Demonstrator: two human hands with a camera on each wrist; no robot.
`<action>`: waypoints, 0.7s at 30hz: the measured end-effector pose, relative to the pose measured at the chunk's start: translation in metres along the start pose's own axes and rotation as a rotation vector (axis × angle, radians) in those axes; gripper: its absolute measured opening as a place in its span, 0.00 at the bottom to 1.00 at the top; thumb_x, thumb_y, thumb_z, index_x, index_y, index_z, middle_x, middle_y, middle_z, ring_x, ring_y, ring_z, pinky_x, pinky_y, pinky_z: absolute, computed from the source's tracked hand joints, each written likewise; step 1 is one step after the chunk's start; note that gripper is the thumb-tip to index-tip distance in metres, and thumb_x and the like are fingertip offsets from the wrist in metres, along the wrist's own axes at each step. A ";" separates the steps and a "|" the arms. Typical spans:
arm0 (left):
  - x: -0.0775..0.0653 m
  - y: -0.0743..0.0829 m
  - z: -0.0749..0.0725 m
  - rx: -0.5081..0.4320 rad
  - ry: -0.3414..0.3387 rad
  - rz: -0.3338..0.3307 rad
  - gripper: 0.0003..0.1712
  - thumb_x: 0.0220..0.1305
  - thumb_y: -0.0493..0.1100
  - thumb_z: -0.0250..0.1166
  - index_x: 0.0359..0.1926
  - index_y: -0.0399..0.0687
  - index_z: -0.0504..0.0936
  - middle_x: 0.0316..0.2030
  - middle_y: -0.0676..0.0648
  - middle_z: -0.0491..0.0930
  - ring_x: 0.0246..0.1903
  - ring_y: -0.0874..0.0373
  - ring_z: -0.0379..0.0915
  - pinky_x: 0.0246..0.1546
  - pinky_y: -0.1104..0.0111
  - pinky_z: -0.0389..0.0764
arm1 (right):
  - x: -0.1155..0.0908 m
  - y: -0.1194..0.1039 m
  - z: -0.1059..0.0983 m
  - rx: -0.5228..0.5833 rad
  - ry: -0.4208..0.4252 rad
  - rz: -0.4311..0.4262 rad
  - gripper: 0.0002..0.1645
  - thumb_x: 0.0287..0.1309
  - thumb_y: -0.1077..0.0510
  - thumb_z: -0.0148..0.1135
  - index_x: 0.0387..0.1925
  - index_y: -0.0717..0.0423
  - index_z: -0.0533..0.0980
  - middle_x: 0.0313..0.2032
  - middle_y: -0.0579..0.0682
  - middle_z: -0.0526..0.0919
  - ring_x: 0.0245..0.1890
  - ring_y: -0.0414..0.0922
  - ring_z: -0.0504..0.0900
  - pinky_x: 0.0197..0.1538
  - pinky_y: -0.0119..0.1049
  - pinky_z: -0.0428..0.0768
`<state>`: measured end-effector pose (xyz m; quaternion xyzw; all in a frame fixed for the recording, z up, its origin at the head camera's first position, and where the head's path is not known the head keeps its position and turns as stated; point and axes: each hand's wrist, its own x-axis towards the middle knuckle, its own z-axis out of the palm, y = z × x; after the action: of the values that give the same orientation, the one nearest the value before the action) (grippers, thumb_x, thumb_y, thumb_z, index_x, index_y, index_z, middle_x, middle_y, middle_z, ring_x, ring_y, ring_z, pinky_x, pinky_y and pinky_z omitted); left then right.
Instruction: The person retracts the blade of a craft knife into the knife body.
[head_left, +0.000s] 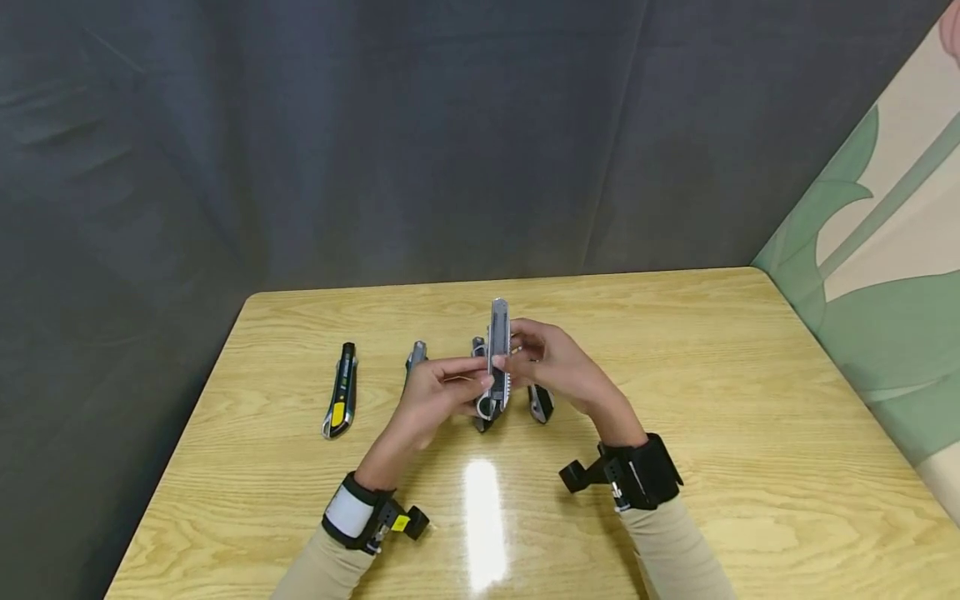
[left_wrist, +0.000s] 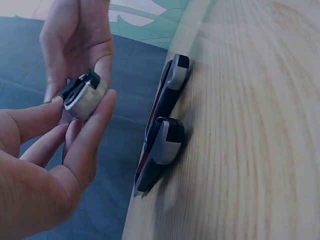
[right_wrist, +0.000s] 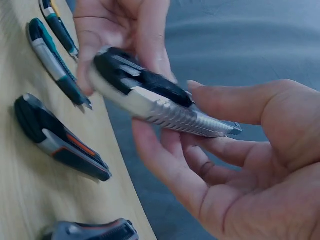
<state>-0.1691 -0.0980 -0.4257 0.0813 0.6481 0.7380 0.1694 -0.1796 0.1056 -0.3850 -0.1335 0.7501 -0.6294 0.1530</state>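
Note:
A silver and black utility knife (head_left: 498, 346) is held up over the table, its narrow end pointing away. My left hand (head_left: 433, 396) pinches the rear end between thumb and fingers. From the other side my right hand (head_left: 562, 367) grips the body, thumb on the black part and fingers curled beneath the ribbed silver edge (right_wrist: 190, 121). Behind the hands a second knife (head_left: 478, 342) lies on the table, mostly covered by the held one. Another dark knife (head_left: 540, 405) lies below the right hand, partly hidden by it.
On the wooden table (head_left: 735, 400), a black and yellow utility knife (head_left: 342, 390) lies at left. A grey and teal knife (right_wrist: 52, 62) is partly behind my left hand in the head view. A dark curtain (head_left: 450, 150) hangs behind; a leaf-patterned wall (head_left: 892, 250) stands at right.

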 end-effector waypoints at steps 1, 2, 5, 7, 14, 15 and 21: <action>0.000 0.001 0.001 0.009 -0.009 0.006 0.18 0.58 0.38 0.67 0.51 0.46 0.82 0.41 0.39 0.82 0.36 0.47 0.81 0.27 0.66 0.88 | 0.000 -0.001 -0.002 0.027 0.007 0.004 0.23 0.58 0.61 0.62 0.56 0.55 0.72 0.44 0.62 0.79 0.39 0.53 0.81 0.42 0.56 0.85; 0.000 0.001 0.001 0.016 -0.019 0.010 0.18 0.58 0.39 0.67 0.51 0.46 0.82 0.42 0.38 0.81 0.37 0.48 0.80 0.29 0.65 0.88 | 0.000 -0.002 -0.004 0.042 0.015 0.008 0.21 0.59 0.61 0.62 0.55 0.56 0.73 0.44 0.63 0.79 0.39 0.54 0.82 0.42 0.55 0.86; 0.000 0.004 -0.001 0.027 -0.037 0.013 0.19 0.59 0.40 0.66 0.53 0.44 0.80 0.45 0.35 0.80 0.41 0.46 0.79 0.38 0.55 0.87 | -0.001 -0.002 -0.013 0.036 0.055 0.010 0.21 0.59 0.61 0.61 0.54 0.59 0.73 0.44 0.65 0.78 0.39 0.53 0.81 0.42 0.53 0.86; 0.001 0.006 -0.005 0.042 -0.019 0.015 0.20 0.59 0.41 0.66 0.53 0.43 0.80 0.46 0.35 0.80 0.42 0.46 0.78 0.44 0.49 0.84 | -0.002 -0.002 -0.022 0.016 0.098 0.022 0.21 0.59 0.60 0.62 0.55 0.59 0.73 0.44 0.64 0.77 0.39 0.53 0.81 0.41 0.52 0.87; -0.001 0.010 -0.029 0.153 0.085 0.080 0.21 0.59 0.41 0.67 0.53 0.42 0.79 0.50 0.38 0.79 0.48 0.49 0.76 0.51 0.56 0.82 | -0.009 0.015 -0.058 -0.021 0.209 0.172 0.29 0.59 0.58 0.62 0.60 0.60 0.67 0.48 0.62 0.74 0.43 0.50 0.78 0.39 0.46 0.88; -0.001 0.011 -0.032 0.170 0.089 0.093 0.21 0.59 0.41 0.66 0.53 0.42 0.79 0.51 0.38 0.79 0.48 0.50 0.75 0.51 0.59 0.82 | -0.009 0.018 -0.062 -0.022 0.210 0.192 0.29 0.59 0.58 0.62 0.61 0.60 0.67 0.49 0.62 0.74 0.43 0.50 0.78 0.39 0.46 0.88; 0.000 0.014 -0.046 0.296 0.159 0.177 0.21 0.59 0.42 0.66 0.54 0.40 0.78 0.52 0.39 0.79 0.47 0.52 0.76 0.46 0.64 0.84 | -0.013 0.032 -0.078 -0.084 0.217 0.264 0.29 0.60 0.57 0.61 0.61 0.62 0.67 0.48 0.64 0.75 0.40 0.53 0.81 0.40 0.48 0.87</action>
<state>-0.1866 -0.1418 -0.4185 0.1033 0.7512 0.6508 0.0382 -0.1991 0.1867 -0.4028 0.0284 0.7989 -0.5825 0.1468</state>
